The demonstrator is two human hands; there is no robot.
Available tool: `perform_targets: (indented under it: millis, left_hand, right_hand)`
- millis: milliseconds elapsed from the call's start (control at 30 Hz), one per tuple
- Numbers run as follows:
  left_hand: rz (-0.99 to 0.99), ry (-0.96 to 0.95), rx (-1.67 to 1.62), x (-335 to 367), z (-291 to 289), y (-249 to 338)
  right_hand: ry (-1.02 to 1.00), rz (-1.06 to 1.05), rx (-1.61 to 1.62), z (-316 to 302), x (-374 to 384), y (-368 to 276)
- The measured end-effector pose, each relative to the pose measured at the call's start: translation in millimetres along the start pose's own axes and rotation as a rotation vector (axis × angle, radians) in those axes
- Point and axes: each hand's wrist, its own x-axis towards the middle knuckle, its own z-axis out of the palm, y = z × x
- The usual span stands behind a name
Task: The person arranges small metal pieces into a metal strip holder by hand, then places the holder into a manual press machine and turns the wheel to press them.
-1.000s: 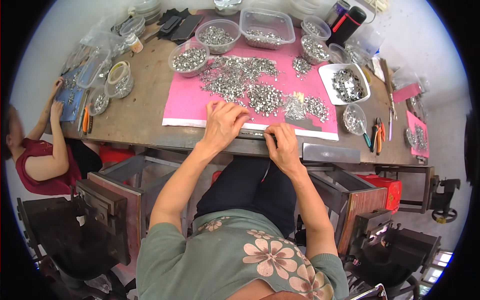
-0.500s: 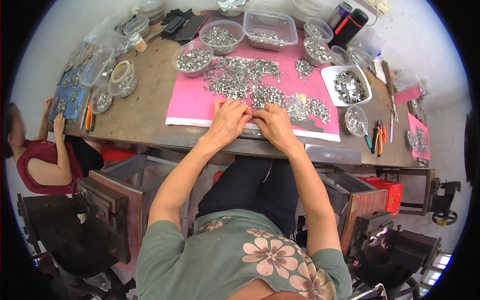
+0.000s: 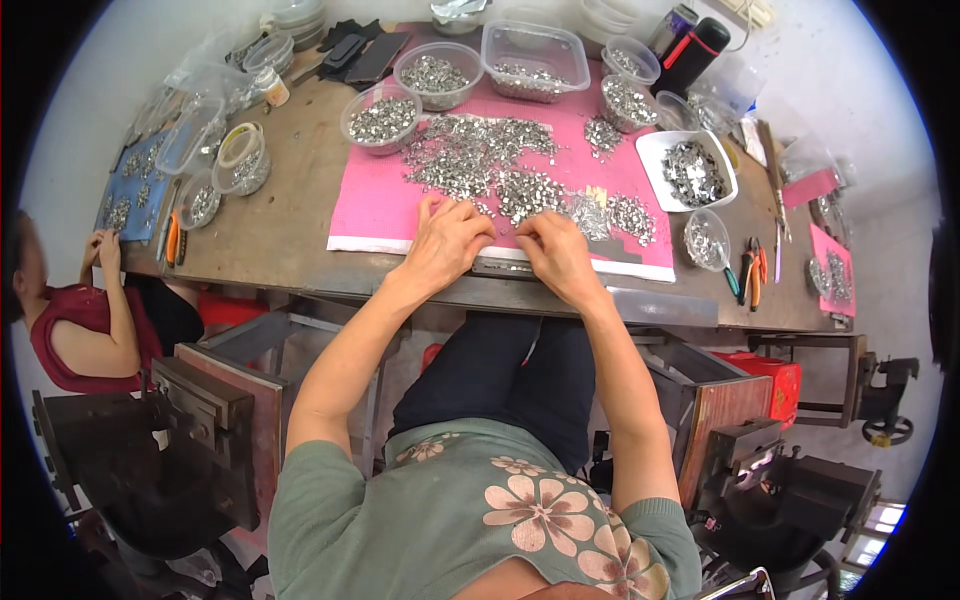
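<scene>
At the front edge of a pink sheet (image 3: 375, 205), both hands work close together with a small gap between them. My left hand (image 3: 442, 242) is closed, its thumb and forefinger together beside a pile of small shiny metal pieces (image 3: 530, 193). Opposite it, my right hand (image 3: 558, 252) is closed in a pinch. Whatever either hand's fingertips hold is too small to make out. Just below the fingers, a narrow dark metal strip (image 3: 502, 268) lies along the table edge with small bright bits on it. A wider spread of metal pieces (image 3: 470, 150) covers the sheet beyond.
Clear tubs (image 3: 382, 118) of metal parts stand around the sheet. At the right are a white tray (image 3: 728, 185), pliers (image 3: 757, 275) and a black flask (image 3: 693, 58). A co-worker (image 3: 95, 330) sits at the far left by a blue mat (image 3: 137, 190).
My hands have moved slightly apart, uncovering the dark metal strip between them. The whole view has shifted a little. At the far left, the co-worker's hands have come together.
</scene>
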Motion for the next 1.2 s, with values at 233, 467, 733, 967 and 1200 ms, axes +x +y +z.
perform_targets:
  millis: [233, 467, 733, 967, 1200]
  left_hand:
    - [0.013, -0.041, -0.01, 2.1, -3.0, -4.7]
    - [0.035, -0.073, -0.024, 3.8, -6.0, -3.6]
    - [0.044, -0.071, -0.034, 0.8, -8.8, -4.7]
    - [0.023, -0.039, -0.008, -3.1, -7.7, -3.7]
    - [-0.042, -0.002, 0.022, -3.5, -6.5, 6.2]
  right_hand:
    - [0.028, 0.081, 0.129, -27.1, -33.7, -19.2]
    - [0.118, -0.12, -0.085, -14.7, -45.2, -20.5]
    - [0.106, -0.227, -0.247, -17.0, -46.8, -23.5]
    - [-0.072, -0.099, -0.09, -22.3, -23.6, -11.0]
    - [-0.077, -0.209, -0.137, 16.7, 19.6, 1.9]
